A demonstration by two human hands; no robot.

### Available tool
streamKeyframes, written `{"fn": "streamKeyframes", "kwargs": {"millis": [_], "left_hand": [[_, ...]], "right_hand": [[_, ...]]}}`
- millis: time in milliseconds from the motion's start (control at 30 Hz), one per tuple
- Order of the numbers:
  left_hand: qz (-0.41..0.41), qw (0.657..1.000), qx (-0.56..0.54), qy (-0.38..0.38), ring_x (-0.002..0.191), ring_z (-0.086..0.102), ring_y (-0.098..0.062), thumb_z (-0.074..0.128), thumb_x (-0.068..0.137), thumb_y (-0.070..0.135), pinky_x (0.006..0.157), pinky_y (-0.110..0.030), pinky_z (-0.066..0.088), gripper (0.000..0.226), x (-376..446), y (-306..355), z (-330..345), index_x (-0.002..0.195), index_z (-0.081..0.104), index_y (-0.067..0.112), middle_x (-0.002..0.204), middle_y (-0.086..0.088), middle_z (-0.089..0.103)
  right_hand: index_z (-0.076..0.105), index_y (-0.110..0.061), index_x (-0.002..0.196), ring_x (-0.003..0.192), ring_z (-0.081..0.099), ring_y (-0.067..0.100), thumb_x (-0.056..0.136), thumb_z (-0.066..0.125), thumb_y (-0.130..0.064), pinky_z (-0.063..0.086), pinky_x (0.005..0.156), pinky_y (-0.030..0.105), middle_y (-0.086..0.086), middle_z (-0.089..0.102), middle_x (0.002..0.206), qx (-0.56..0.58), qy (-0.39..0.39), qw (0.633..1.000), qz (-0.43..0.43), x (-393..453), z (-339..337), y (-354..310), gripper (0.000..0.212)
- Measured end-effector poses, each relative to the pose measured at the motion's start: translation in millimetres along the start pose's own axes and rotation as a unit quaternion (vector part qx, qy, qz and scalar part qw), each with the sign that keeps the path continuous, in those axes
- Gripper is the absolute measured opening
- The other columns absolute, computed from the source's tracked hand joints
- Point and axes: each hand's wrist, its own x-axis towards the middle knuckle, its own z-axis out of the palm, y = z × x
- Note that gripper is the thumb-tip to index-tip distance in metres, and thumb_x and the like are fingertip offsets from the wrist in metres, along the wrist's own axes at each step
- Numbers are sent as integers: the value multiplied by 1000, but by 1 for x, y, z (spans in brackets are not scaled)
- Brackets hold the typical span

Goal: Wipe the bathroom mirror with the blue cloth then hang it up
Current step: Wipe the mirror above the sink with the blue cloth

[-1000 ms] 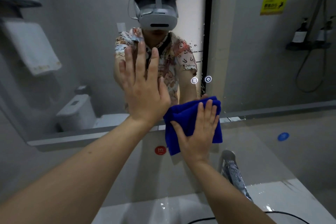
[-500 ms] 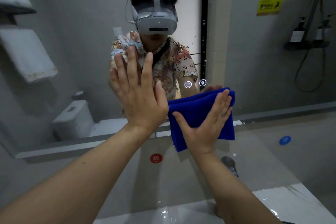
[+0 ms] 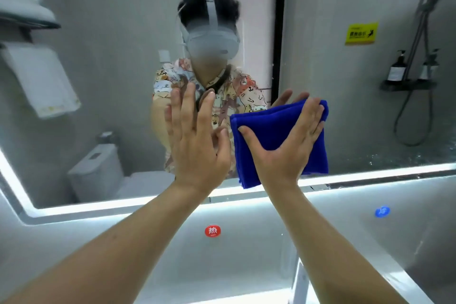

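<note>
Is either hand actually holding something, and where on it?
Neither grips anything. The right hand presses the folded blue cloth flat against the mirror, palm on its middle; the left hand lies flat on the glass.

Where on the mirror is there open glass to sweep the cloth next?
Open glass lies right of the blue cloth, toward the reflected shower shelf, and above both hands. Leftward is crowded: the left hand presses flat on the mirror beside the right hand.

Blue cloth (image 3: 276,130) partly hidden behind the right hand (image 3: 283,153) — faucet (image 3: 299,284) cut off below.
</note>
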Motion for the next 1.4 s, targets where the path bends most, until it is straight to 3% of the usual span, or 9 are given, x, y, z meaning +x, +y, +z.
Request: {"fn": "streamKeyframes", "kwargs": {"millis": [300,533,633,800,967,1200,1400], "left_hand": [[15,1000,-4,-2,156,13,-34,60,94,19,125,-57,12,61,47,9,-5,152,43,14,166,-11,25],[13,1000,12,5,157,9,-30,54,94,19,128,-46,0,59,113,19,-19,152,43,19,167,-7,24],[21,999,29,12,157,12,-30,57,93,21,128,-43,-1,52,144,20,-27,145,50,19,166,-5,27],[29,998,48,5,157,8,-26,56,96,25,126,-40,-3,62,184,20,-39,155,37,21,167,-3,25],[37,996,79,17,157,11,-29,51,97,31,125,-41,-2,59,219,22,-46,154,40,19,167,-5,26],[43,995,79,36,157,12,-28,48,97,29,128,-47,4,58,262,32,-45,154,39,17,166,-6,28],[52,993,80,71,154,21,-30,48,97,26,127,-49,9,56,311,47,-37,152,43,14,162,-8,36]], "right_hand": [[22,-1,159,157,17,32,84,59,-77,10,129,45,18,25,167,-43,29,997,-65,41,7,-23,113],[29,3,157,156,18,36,88,40,-84,9,129,46,23,25,166,-82,48,991,-89,84,13,-52,112],[24,0,159,157,14,37,90,38,-83,9,129,49,24,19,168,-114,46,987,-106,104,16,-67,109],[16,-3,161,159,5,34,89,27,-87,6,129,49,21,10,170,-121,30,987,-101,141,17,-95,111],[12,-7,162,159,-1,31,86,19,-90,2,129,48,18,4,171,-123,21,987,-101,180,17,-122,113],[13,-11,163,159,-5,30,85,19,-90,-4,129,45,18,0,172,-118,15,986,-119,250,15,-164,111],[10,-11,163,159,-6,28,88,31,-87,-6,129,43,15,0,172,-93,20,988,-120,315,13,-201,110]]}}
